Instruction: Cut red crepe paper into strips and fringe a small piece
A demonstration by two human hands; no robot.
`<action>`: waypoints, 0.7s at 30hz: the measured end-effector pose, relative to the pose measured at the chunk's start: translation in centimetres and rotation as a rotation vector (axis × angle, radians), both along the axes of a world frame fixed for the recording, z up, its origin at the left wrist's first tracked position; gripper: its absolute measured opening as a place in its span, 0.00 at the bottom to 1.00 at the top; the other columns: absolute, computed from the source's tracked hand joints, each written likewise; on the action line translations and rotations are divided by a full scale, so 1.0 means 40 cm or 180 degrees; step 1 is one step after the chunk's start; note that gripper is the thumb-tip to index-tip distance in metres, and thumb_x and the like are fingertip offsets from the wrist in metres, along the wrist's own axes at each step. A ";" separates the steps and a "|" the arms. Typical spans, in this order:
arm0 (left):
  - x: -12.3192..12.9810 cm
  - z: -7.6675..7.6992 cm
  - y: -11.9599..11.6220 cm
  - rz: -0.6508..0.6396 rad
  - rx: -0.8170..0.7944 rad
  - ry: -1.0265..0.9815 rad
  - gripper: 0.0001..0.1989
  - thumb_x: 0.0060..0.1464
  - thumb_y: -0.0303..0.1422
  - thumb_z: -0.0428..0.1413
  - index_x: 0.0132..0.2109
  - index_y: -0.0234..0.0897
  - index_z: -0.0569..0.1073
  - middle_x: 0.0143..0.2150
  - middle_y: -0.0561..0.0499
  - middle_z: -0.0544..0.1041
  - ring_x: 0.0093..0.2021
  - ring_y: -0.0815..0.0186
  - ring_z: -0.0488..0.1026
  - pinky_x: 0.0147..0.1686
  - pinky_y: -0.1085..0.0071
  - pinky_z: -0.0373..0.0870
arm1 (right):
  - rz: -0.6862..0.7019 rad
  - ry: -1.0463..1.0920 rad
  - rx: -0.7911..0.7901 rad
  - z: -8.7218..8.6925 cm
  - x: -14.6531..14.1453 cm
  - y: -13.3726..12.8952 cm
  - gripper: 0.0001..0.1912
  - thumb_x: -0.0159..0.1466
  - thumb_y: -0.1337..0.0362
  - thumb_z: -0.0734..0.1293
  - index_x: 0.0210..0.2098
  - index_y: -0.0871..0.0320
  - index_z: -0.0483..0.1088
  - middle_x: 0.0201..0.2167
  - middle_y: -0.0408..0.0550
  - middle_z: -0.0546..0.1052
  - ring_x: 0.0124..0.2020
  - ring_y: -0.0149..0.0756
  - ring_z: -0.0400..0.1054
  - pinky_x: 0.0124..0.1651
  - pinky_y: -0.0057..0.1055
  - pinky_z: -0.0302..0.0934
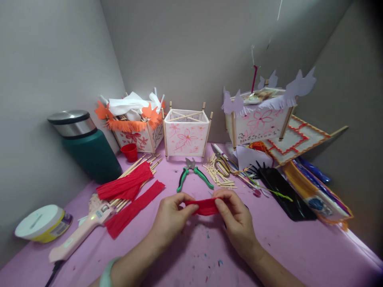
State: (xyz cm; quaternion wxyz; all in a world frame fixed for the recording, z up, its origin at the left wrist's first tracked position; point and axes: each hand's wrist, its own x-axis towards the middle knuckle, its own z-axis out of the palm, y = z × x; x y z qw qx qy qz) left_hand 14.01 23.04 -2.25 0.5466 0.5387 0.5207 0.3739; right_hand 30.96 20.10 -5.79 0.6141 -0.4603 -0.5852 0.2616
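Note:
Between my two hands a short strip of red crepe paper (205, 207) is held up above the table. My left hand (176, 211) pinches its left end between thumb and fingers. At the other end, my right hand (235, 213) grips it the same way. Just beyond them lie green-handled pruning shears (191, 172), jaws pointing away. More red crepe strips (134, 207) rest to the left, some on top of thin wooden sticks (135, 164).
A pink glue gun (80, 233), a lidded tub (44, 223) and a teal bottle (89, 147) stand left. Paper-sided lanterns (187, 137) line the back. Short sticks (220, 175), scissors (223, 165) and a black phone (285, 193) lie right.

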 end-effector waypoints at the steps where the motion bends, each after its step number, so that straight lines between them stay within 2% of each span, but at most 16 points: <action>1: -0.002 0.000 0.003 0.0002 -0.0127 -0.0102 0.07 0.45 0.34 0.62 0.28 0.36 0.74 0.17 0.57 0.72 0.10 0.75 0.59 0.10 0.78 0.52 | -0.0045 0.0063 -0.0020 0.000 0.001 0.001 0.06 0.68 0.61 0.62 0.36 0.55 0.68 0.35 0.46 0.72 0.39 0.37 0.68 0.42 0.31 0.63; 3: -0.004 -0.003 0.009 -0.0073 -0.0312 -0.0407 0.10 0.44 0.36 0.63 0.29 0.36 0.71 0.16 0.58 0.71 0.08 0.74 0.59 0.09 0.78 0.52 | -0.0105 0.0175 -0.0080 -0.001 0.001 0.004 0.07 0.68 0.60 0.62 0.37 0.55 0.69 0.35 0.46 0.73 0.38 0.36 0.68 0.42 0.31 0.64; 5: -0.007 -0.010 0.015 -0.0190 -0.0337 -0.0743 0.12 0.43 0.37 0.65 0.29 0.36 0.70 0.13 0.58 0.70 0.09 0.73 0.62 0.12 0.78 0.57 | -0.0147 0.0270 -0.0150 -0.002 -0.002 0.007 0.07 0.68 0.59 0.62 0.37 0.55 0.69 0.35 0.46 0.73 0.36 0.36 0.68 0.39 0.30 0.64; 7: -0.007 -0.017 0.018 -0.0241 -0.0375 -0.1018 0.14 0.42 0.37 0.66 0.29 0.35 0.69 0.15 0.54 0.74 0.13 0.70 0.70 0.18 0.77 0.65 | -0.0195 0.0331 -0.0191 -0.004 -0.004 0.008 0.08 0.67 0.58 0.62 0.38 0.55 0.69 0.34 0.46 0.73 0.35 0.35 0.69 0.36 0.28 0.64; 9: -0.007 -0.022 0.019 -0.0184 -0.0445 -0.1198 0.16 0.40 0.37 0.68 0.29 0.35 0.69 0.21 0.49 0.79 0.22 0.65 0.77 0.26 0.74 0.71 | -0.0229 0.0356 -0.0201 -0.008 -0.005 0.008 0.09 0.67 0.57 0.62 0.37 0.55 0.69 0.34 0.46 0.73 0.34 0.35 0.68 0.35 0.28 0.64; 12: -0.004 -0.023 0.017 -0.0087 -0.0494 -0.1300 0.18 0.40 0.40 0.69 0.31 0.35 0.69 0.24 0.47 0.81 0.28 0.62 0.80 0.31 0.71 0.74 | -0.0254 0.0370 -0.0206 -0.011 -0.006 0.007 0.09 0.68 0.57 0.62 0.37 0.55 0.69 0.34 0.46 0.73 0.33 0.35 0.68 0.35 0.28 0.65; 17: -0.002 -0.018 0.012 -0.0056 -0.0462 -0.1203 0.19 0.43 0.42 0.66 0.36 0.35 0.70 0.24 0.46 0.81 0.27 0.63 0.80 0.31 0.72 0.73 | -0.0327 0.0375 -0.0222 -0.012 -0.006 0.009 0.09 0.68 0.57 0.62 0.37 0.55 0.68 0.33 0.45 0.72 0.32 0.34 0.68 0.34 0.28 0.65; 21: -0.003 -0.009 0.010 0.0064 -0.0345 -0.0900 0.16 0.45 0.41 0.64 0.35 0.36 0.68 0.19 0.51 0.77 0.18 0.66 0.75 0.22 0.74 0.69 | -0.0467 0.0175 -0.0214 -0.013 -0.005 0.011 0.09 0.68 0.57 0.61 0.38 0.55 0.67 0.32 0.45 0.72 0.32 0.35 0.68 0.35 0.28 0.64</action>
